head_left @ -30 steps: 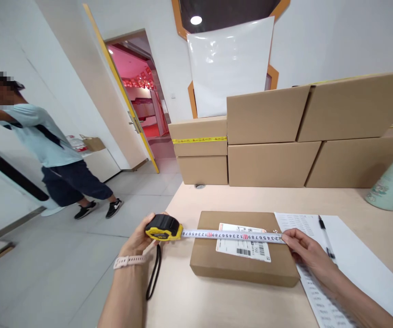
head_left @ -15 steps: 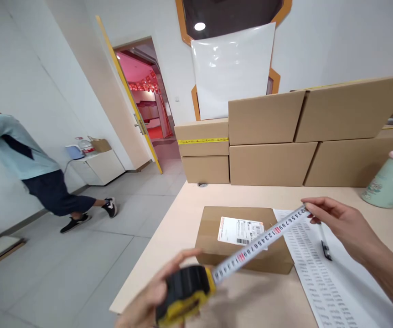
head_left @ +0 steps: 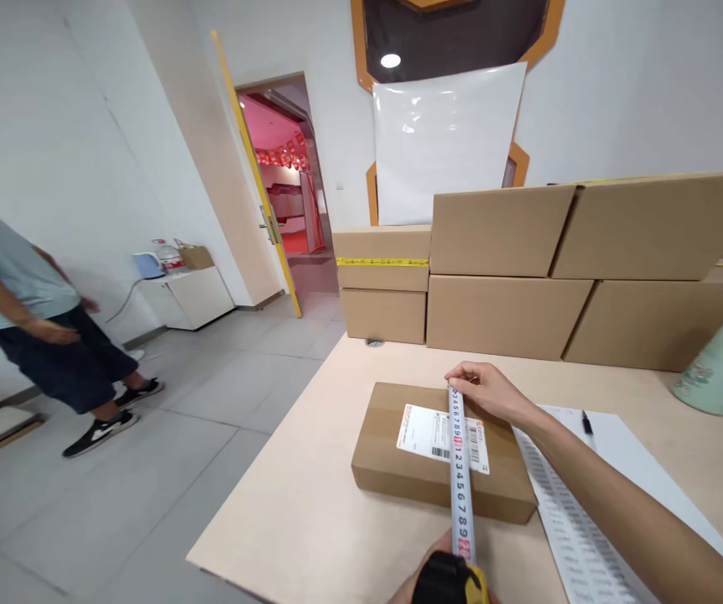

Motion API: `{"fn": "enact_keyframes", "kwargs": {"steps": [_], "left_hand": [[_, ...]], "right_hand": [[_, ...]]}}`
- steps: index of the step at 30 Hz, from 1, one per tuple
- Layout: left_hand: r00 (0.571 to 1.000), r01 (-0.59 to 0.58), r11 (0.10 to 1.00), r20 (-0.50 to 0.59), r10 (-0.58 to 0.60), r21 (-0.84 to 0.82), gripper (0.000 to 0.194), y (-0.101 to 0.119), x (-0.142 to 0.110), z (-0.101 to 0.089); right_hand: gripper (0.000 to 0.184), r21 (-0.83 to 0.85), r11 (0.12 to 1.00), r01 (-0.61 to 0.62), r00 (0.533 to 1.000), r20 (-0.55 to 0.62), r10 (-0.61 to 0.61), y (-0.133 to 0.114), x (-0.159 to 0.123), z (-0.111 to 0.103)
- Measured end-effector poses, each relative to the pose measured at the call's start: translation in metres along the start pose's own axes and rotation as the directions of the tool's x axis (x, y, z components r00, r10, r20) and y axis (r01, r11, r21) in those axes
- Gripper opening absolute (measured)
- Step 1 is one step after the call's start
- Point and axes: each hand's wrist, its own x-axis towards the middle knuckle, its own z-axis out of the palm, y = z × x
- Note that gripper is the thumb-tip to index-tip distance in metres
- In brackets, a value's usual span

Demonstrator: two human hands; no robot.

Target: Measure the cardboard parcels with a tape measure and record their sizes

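And here's the right hand (head_left: 486, 390) at the far edge of the small cardboard box (head_left: 380, 445), thumb and fingertips pinched on the end of the white measuring blade (head_left: 460, 478). That blade runs toward us over the box top, straight across the shipping label (head_left: 421, 428) — covering a strip of its print — and past the near edge to the black-and-yellow tape measure (head_left: 446, 580). The left hand (head_left: 442, 544) grips that case low at the bottom edge, most of its fingers hidden behind it.

The box sits on the pale table (head_left: 292, 478), and look at the crowding: the right forearm cuts across the printed sheets (head_left: 635, 457) just beside it, hiding part of the black-capped pen (head_left: 587, 422). Behind, a wall of cartons (head_left: 506, 310) closes off the far side, with a mint-green cup (head_left: 717, 369) (pink rim, tilted in this wide view) standing near them on the right. Over on the left, well apart from the table — a person in a light blue shirt (head_left: 15, 277), and beyond, a white cabinet (head_left: 189, 298) by the door (head_left: 245, 143).
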Motion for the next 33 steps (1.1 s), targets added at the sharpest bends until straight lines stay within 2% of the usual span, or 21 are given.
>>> {"fn": "enact_keyframes", "kwargs": {"steps": [7, 9, 12, 14, 18, 20, 23, 27, 29, 33], "left_hand": [[0.997, -0.067, 0.994, -0.036, 0.071, 0.091, 0.094, 0.004, 0.006, -0.035], [0.996, -0.062, 0.995, -0.054, 0.066, 0.072, 0.091, -0.002, 0.006, -0.042], [0.993, -0.061, 0.998, -0.097, 0.06, 0.001, 0.075, -0.018, 0.006, -0.046], [0.993, -0.07, 0.997, -0.1, 0.066, -0.039, 0.075, -0.027, 0.004, -0.045], [0.997, -0.072, 0.992, 0.024, 0.075, -0.099, 0.105, -0.032, 0.002, -0.039], [0.999, -0.016, 0.99, 0.031, 0.021, -0.138, 0.104, -0.03, 0.005, -0.036], [0.998, 0.055, 0.979, -0.03, -0.062, -0.198, 0.102, -0.028, 0.011, -0.031], [0.991, 0.095, 0.98, -0.075, -0.109, -0.176, 0.105, -0.023, 0.012, -0.025], [0.994, 0.091, 0.986, -0.047, -0.099, -0.138, 0.103, -0.019, 0.01, -0.021], [1.0, 0.005, 0.996, 0.027, -0.003, -0.087, 0.107, -0.009, 0.007, -0.009]], "right_hand": [[0.019, -0.101, 0.995, -0.019, 1.0, 0.021, 0.021, 0.014, 0.012, 0.006], [0.018, -0.112, 0.993, -0.032, 0.998, 0.041, 0.037, 0.014, 0.013, 0.005], [0.016, -0.097, 0.995, -0.038, 0.994, 0.1, 0.048, 0.012, 0.015, 0.003], [0.016, -0.069, 0.996, -0.048, 0.989, 0.135, 0.057, 0.012, 0.018, 0.001], [0.016, 0.042, 0.996, -0.081, 0.98, 0.186, 0.072, 0.016, 0.019, 0.0], [0.017, 0.069, 0.995, -0.075, 0.981, 0.185, 0.061, 0.016, 0.018, -0.001], [0.018, 0.055, 0.996, -0.065, 0.984, 0.17, 0.055, 0.015, 0.016, -0.001], [0.018, 0.046, 0.998, -0.053, 0.985, 0.166, 0.045, 0.013, 0.015, -0.001], [0.017, 0.052, 0.998, -0.046, 0.984, 0.172, 0.036, 0.012, 0.016, -0.001], [0.016, 0.066, 0.997, -0.042, 0.982, 0.184, 0.029, 0.015, 0.018, -0.001]]}}
